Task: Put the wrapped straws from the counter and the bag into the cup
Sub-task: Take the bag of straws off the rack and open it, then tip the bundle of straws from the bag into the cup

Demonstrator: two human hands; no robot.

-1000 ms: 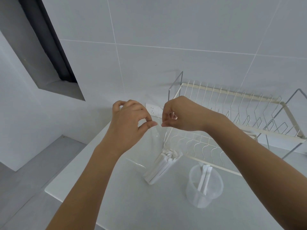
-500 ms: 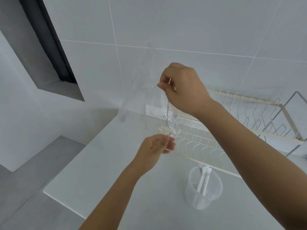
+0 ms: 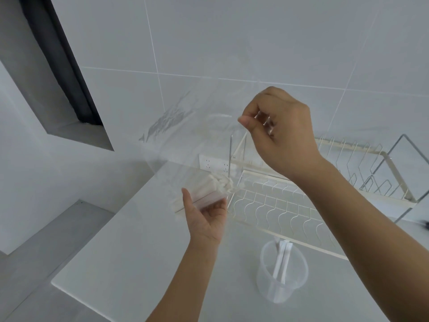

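While right hand (image 3: 282,133) pinches the bag (image 3: 185,126), left-hand fingers (image 3: 220,204) clasp bundled straws (image 3: 204,191) above bare counter (image 3: 130,247).

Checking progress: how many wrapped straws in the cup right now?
2, possibly more hidden behind them. Both wrapped straws stand leaning side by side inside the clear cup on the counter, in front of the dish rack.

I'm pinching a thin, clear, glossy plastic bag (image 3: 185,126); my other hand is cradling matt white paper-wrapped straws (image 3: 204,191). The translucent plastic cup (image 3: 282,275) is sitting on a smooth matt counter (image 3: 139,252), beside a shiny wire rack (image 3: 301,205).
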